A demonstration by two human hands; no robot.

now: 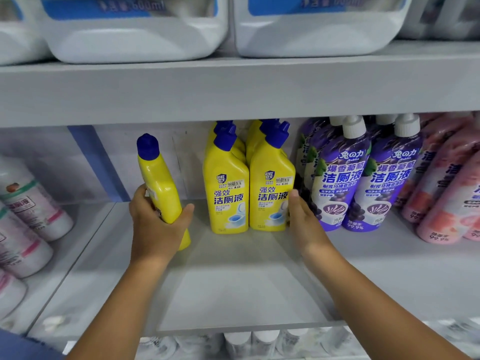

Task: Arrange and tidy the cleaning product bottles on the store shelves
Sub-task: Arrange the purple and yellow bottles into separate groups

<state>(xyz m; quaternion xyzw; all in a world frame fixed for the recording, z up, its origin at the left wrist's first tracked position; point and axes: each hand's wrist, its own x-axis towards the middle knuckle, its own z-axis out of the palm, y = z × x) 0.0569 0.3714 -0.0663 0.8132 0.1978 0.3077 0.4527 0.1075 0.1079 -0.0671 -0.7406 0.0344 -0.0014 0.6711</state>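
Two rows of yellow toilet cleaner bottles (248, 188) stand upright mid-shelf (233, 281), blue caps up, labels front. Left hand (155, 224) grips a loose yellow bottle (159, 188) around its lower body, fingers and thumb wrapped, bottle tilted left, apart from the rows. Right hand (302, 219) flat, fingers straight, against the right row's side, holding nothing. Purple grape-scent bottles (363, 178) just right; pink bottles (446, 193) beyond. White jugs (233, 29) on upper shelf.

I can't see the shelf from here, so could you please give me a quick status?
Left hand grips tilted yellow plastic bottle with blue cap. Right hand open against standing yellow bottles. Shelf gap between: unobstructed.
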